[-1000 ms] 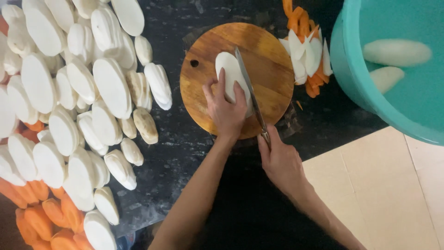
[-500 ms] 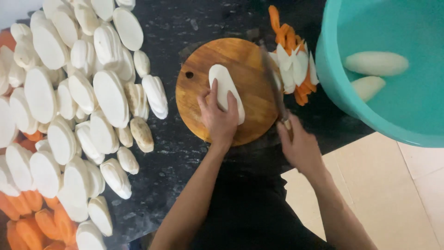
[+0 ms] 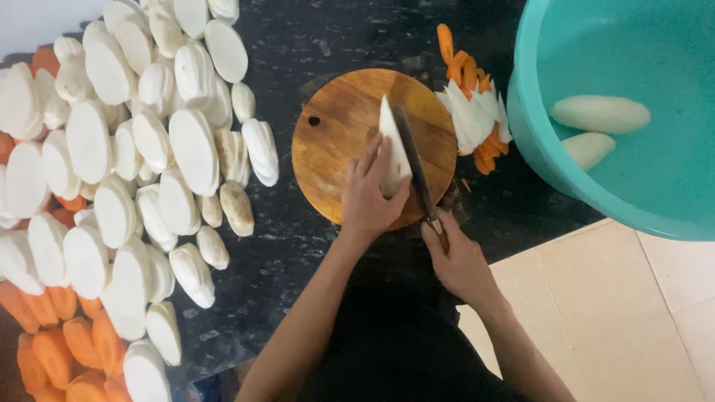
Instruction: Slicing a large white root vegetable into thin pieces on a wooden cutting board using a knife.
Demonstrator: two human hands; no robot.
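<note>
While the left hand [image 3: 370, 195] is pressing a white vegetable piece [image 3: 392, 146] onto the round wooden cutting board [image 3: 335, 149], the right hand [image 3: 459, 260] is holding a knife [image 3: 414, 167] against it.

Seen from the head camera, the left grip is lying flat on the piece and the right grip is clenching the knife handle, blade lying along the piece's right edge; the board is sitting on the dark tabletop [image 3: 313, 37], between white slices [image 3: 194, 149] and a teal tub [image 3: 618, 112] beside peelings [image 3: 477, 112].
</note>
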